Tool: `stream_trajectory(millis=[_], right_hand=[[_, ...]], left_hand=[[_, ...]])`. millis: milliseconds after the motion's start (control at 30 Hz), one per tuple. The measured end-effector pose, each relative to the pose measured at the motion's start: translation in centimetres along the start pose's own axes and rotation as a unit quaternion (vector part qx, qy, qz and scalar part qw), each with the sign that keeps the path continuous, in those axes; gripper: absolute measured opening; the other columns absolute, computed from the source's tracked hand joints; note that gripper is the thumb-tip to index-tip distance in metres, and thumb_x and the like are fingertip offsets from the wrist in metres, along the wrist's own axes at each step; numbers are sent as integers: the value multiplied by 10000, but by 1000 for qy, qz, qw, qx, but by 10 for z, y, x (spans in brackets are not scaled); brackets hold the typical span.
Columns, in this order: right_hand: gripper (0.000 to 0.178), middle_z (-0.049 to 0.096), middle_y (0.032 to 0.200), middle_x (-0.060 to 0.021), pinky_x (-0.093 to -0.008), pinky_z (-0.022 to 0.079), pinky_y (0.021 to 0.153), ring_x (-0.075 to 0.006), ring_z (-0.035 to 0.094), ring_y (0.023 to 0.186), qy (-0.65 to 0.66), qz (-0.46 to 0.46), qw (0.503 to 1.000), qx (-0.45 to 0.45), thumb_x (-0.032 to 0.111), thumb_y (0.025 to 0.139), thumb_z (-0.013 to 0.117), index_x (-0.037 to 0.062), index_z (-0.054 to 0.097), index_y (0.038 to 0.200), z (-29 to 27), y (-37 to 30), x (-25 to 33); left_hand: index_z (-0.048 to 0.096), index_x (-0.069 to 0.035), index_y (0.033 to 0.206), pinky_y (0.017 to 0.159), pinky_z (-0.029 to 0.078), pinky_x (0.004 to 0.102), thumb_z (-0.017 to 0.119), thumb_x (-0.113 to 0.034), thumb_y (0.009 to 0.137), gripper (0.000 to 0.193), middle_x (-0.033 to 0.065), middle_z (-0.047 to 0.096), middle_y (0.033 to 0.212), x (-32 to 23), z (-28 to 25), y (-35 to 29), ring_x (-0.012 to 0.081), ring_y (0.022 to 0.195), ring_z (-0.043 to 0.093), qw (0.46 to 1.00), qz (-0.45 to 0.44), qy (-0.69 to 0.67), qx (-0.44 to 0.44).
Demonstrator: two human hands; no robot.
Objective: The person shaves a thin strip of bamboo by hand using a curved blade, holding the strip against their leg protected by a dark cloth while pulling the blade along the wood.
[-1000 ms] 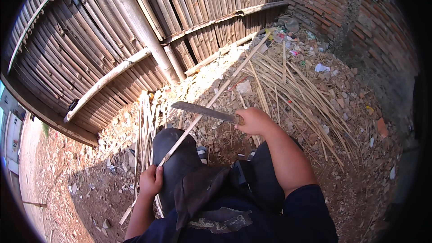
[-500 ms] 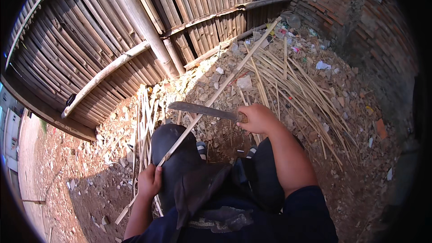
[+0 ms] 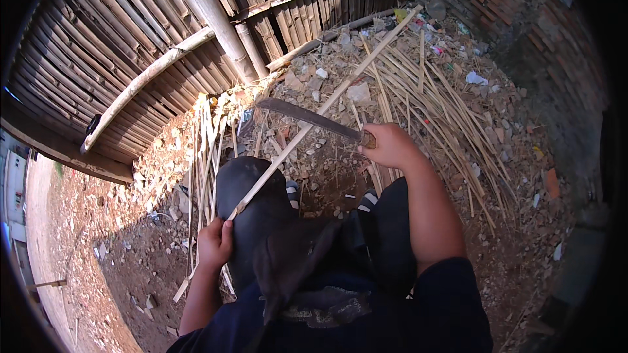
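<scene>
My right hand is closed round the wooden handle of a machete, whose dark blade points left. The blade crosses a long, pale bamboo strip about midway along; they appear to touch there. Closed on the near end of that strip is my left hand, beside my left knee. From there the strip runs up past the knee to the far right, over the rubble. Bamboo strips lie in a loose bundle just left of that knee.
A large pile of split bamboo strips lies at the right on rubble and litter. Behind stands a bamboo-slat wall with a thick pole. A brick wall closes the right side. My sandalled feet are between the knees.
The machete and my right hand have shifted right and away from me along the strip. My left hand still grips the near end. The whole view has tilted slightly.
</scene>
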State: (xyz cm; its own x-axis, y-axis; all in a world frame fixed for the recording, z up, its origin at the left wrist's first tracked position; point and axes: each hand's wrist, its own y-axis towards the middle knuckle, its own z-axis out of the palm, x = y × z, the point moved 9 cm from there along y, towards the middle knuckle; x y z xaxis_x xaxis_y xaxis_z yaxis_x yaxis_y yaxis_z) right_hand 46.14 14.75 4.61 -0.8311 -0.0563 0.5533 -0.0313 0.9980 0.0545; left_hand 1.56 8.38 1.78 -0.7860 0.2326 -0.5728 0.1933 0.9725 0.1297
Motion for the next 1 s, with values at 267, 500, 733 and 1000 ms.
stream_trajectory(millis=[267, 500, 733, 1000], right_hand=[[331, 710, 930, -199, -495, 546, 811, -405, 682, 926, -38, 23, 998, 40, 272, 816, 751, 88, 675, 1081, 6, -6, 12], [320, 706, 894, -193, -492, 546, 808, -408, 684, 920, -23, -36, 993, 108, 289, 795, 777, 113, 691, 1049, 19, -3, 24], [439, 715, 961, -222, -475, 548, 856, -416, 688, 953, -37, 62, 997, 31, 282, 802, 770, 81, 690, 1184, -7, -3, -15], [374, 702, 948, -209, -491, 533, 813, -421, 672, 930, -32, -10, 999, 38, 300, 797, 780, 56, 685, 1064, 2, -6, 9]], left_hand=[[490, -20, 698, 497, 391, 424, 617, -285, 1012, 430, 174, 512, 549, -2, -1, 3, 325, 474, 516, 1000, -24, -10, 14], [463, -14, 688, 480, 354, 391, 628, -262, 1015, 443, 129, 452, 522, 2, -1, 1, 237, 453, 403, 999, -13, -39, 1], [466, -19, 685, 490, 366, 406, 617, -309, 1020, 468, 147, 466, 530, 4, -1, 2, 263, 461, 429, 1000, -15, -17, 4], [480, -20, 694, 522, 386, 439, 601, -338, 1024, 474, 175, 484, 561, 8, 2, 0, 326, 498, 466, 999, -32, -11, 2]])
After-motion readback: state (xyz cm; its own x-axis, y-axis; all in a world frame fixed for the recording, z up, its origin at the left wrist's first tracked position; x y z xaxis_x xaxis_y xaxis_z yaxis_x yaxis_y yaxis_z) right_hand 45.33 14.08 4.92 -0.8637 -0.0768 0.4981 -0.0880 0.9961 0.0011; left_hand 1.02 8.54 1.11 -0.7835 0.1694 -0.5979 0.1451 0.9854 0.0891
